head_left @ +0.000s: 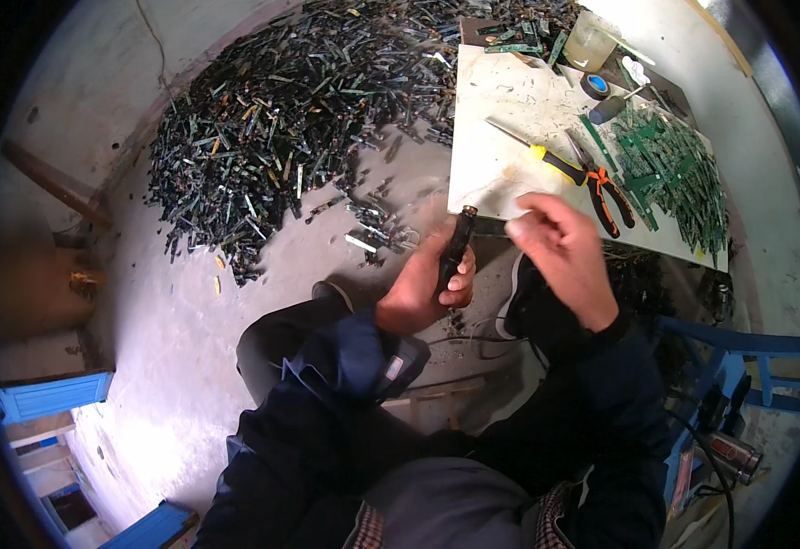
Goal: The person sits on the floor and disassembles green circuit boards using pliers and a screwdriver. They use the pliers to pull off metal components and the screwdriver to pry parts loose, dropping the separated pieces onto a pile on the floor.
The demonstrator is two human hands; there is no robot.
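Note:
My left hand (423, 285) is closed around a short black cylindrical part (459, 242) with a coppery ring at its upper end. It points up and tilts slightly right, over the gap between my knees. To its right, near the front edge of a white board (487, 169), hovers my right hand (563, 252). Its fingers are curled and blurred by motion, so I cannot make out whether anything is in them. Beyond it on the board lie a yellow-and-black screwdriver (546, 160) and orange-and-black pliers (601, 188).
A heap of dark scrap strips (272, 137) spreads over the floor at the far left. Green circuit board strips (670, 169) cover the board's right side, near a tape roll (594, 86) and a cloudy plastic cup (589, 43). Blue furniture (739, 343) stands at right.

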